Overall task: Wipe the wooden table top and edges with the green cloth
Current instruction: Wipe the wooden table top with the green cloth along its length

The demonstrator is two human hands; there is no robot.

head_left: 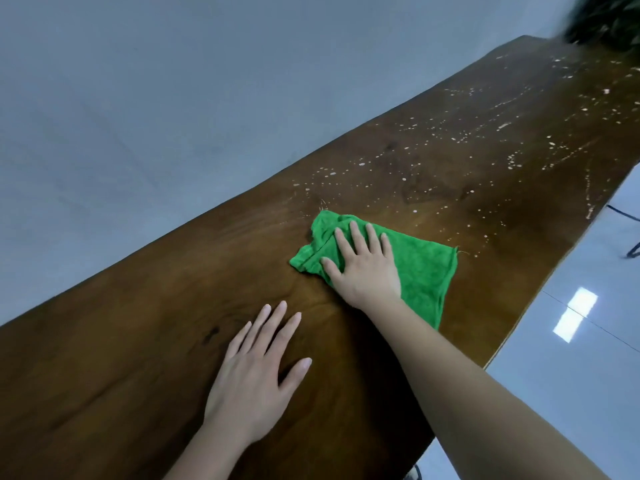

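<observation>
A long dark wooden table top (145, 341) runs from the lower left to the upper right. The green cloth (422, 268) lies crumpled and flat near the table's middle. My right hand (363, 268) presses down on the cloth's left part, palm flat and fingers spread. My left hand (256, 375) rests flat on the bare wood nearer to me, fingers apart, holding nothing. Beyond the cloth, many pale specks and droplets (467, 133) are scattered over the far half of the table.
A grey wall (173, 98) runs along the table's far long edge. A glossy pale tiled floor (581, 323) lies past the near right edge, with a black cable (623, 213) on it. Dark plant leaves (609, 22) hang over the table's far end.
</observation>
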